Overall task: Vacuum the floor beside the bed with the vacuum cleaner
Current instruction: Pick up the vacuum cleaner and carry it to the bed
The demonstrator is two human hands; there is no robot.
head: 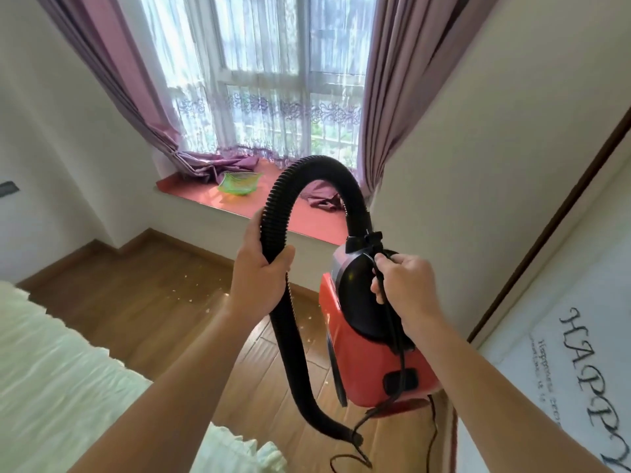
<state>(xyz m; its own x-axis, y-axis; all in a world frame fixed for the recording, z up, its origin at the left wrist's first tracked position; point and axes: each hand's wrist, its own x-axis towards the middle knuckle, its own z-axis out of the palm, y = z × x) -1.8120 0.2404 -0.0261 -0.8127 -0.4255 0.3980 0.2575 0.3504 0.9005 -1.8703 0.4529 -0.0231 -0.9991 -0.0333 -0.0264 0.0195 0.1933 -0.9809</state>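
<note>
A red and black vacuum cleaner [362,367] hangs in the air in front of me. My right hand [406,288] grips its black top handle together with the black power cord [397,349]. A ribbed black hose [307,179] arches up from the vacuum's top and drops down on the left. My left hand [259,274] grips that hose partway along. The hose's free end [345,435] dangles just above the wooden floor [143,302]. Pale crumbs [208,295] are scattered on the floor beside the bed [58,377].
The bed with white bedding fills the lower left. A window seat [307,216] with a green basket [239,184] and purple curtains lies ahead. A white wall and a wardrobe door [573,336] with lettering stand close on the right. The cord trails onto the floor.
</note>
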